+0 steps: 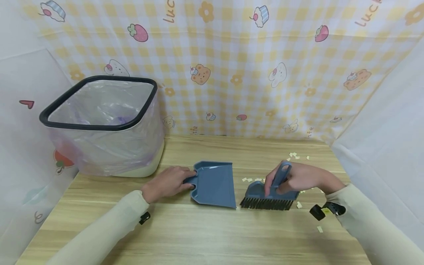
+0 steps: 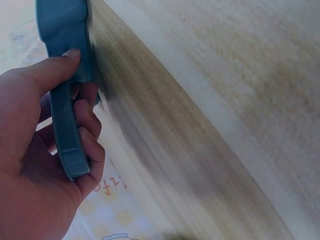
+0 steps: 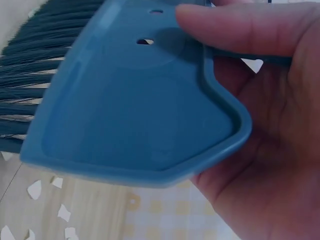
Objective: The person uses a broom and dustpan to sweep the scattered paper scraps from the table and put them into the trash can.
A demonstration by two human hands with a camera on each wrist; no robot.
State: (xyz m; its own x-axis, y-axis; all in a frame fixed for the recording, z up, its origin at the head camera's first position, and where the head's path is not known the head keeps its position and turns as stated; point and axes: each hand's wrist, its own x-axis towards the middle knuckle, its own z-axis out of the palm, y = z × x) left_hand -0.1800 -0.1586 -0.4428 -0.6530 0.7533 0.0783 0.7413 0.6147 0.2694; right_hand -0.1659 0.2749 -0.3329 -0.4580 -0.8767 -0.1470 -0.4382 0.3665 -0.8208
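A blue dustpan [image 1: 214, 185] lies on the wooden table, its wide lip facing right. My left hand [image 1: 172, 182] grips its short handle [image 2: 70, 132], with fingers curled round it and thumb on top. Just right of the lip is a blue hand brush [image 1: 269, 195], dark bristles down at the table. My right hand [image 1: 294, 179] holds the brush by its handle, thumb pressed on the brush's back in the right wrist view. Small pale paper scraps [image 1: 299, 204] lie around and behind the brush; more scraps [image 3: 64, 212] show beside the bristles in the right wrist view.
A bin [image 1: 155, 147] with a black rim and clear bag stands at the back left, close to my left hand. A yellow checked cloth [image 1: 225, 99] hangs along the table's back edge. White sheets [image 1: 384, 147] close off both sides.
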